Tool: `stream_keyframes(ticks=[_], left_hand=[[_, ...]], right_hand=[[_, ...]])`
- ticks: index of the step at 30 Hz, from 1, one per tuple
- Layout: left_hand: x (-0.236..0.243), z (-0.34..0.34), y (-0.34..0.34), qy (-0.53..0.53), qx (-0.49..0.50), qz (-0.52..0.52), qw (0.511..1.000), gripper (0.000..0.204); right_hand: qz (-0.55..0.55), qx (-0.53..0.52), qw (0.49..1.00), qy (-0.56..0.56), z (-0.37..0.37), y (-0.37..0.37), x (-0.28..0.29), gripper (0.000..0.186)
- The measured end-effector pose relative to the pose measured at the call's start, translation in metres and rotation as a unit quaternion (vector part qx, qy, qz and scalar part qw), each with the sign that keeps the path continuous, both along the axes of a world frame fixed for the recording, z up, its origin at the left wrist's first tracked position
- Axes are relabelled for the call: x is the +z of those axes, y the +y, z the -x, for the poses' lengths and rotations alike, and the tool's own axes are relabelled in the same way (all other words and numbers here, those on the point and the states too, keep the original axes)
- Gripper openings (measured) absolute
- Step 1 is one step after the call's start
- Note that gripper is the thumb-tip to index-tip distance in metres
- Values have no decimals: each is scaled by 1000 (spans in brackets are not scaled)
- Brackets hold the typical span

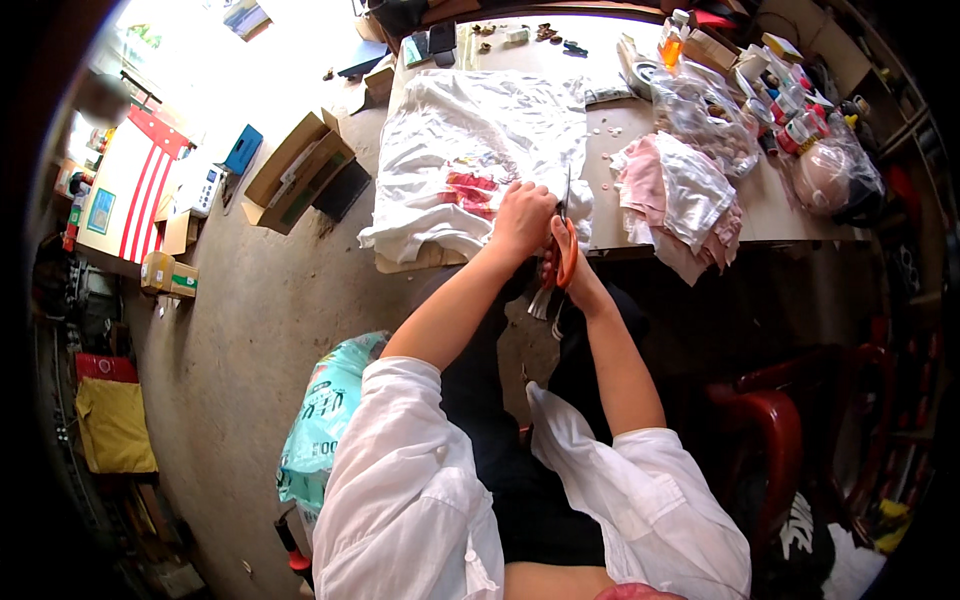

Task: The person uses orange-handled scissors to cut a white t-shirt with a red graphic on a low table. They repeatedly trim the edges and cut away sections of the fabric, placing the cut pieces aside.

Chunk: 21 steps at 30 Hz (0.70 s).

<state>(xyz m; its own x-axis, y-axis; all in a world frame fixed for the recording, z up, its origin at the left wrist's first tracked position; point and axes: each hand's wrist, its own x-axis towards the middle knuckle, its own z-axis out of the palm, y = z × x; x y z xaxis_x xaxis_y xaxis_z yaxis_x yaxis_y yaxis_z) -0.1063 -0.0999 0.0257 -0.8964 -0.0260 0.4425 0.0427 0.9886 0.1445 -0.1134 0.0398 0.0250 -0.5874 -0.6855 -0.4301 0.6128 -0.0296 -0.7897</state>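
A white garment [490, 120] with a red and yellow print lies spread on the table, wrinkled, its near edge hanging over the front. My left hand [522, 218] is closed on the cloth at its near right part, fingers curled beside the print. Just to the right and slightly lower, my right hand [583, 288] grips orange-handled scissors [566, 252]. Their dark blades point away from me, up along the cloth's right side, close to my left fingertips. Thin whitish strips [541, 302] hang below my hands; what they are attached to is hidden.
Pink and white cloths [680, 195] are piled at the table's right front edge. Behind them stand clear plastic bags [705, 115] and bottles. An open cardboard box [300, 170] is on the floor at left, a teal bag [325, 420] beside me, a red-brown chair [775, 430] at right.
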Motion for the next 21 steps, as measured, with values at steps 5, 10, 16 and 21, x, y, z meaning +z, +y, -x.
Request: stream_keyframes(ticks=[5,10,16,21], left_hand=[[2,-4,-3,2,-41,17,999,8],[12,-8,-9,-21,-125,34,991,5],[20,-13,-12,-100,-171,67,978,5],[8,-20,-12,-39,-27,6,999,11]], right_hand=[[3,18,1000,24,6,4,-4,50],[-53,17,998,6,11,5,-13,53],[-35,-54,997,39,11,8,-9,55],[22,-64,998,2,11,6,-2,50]])
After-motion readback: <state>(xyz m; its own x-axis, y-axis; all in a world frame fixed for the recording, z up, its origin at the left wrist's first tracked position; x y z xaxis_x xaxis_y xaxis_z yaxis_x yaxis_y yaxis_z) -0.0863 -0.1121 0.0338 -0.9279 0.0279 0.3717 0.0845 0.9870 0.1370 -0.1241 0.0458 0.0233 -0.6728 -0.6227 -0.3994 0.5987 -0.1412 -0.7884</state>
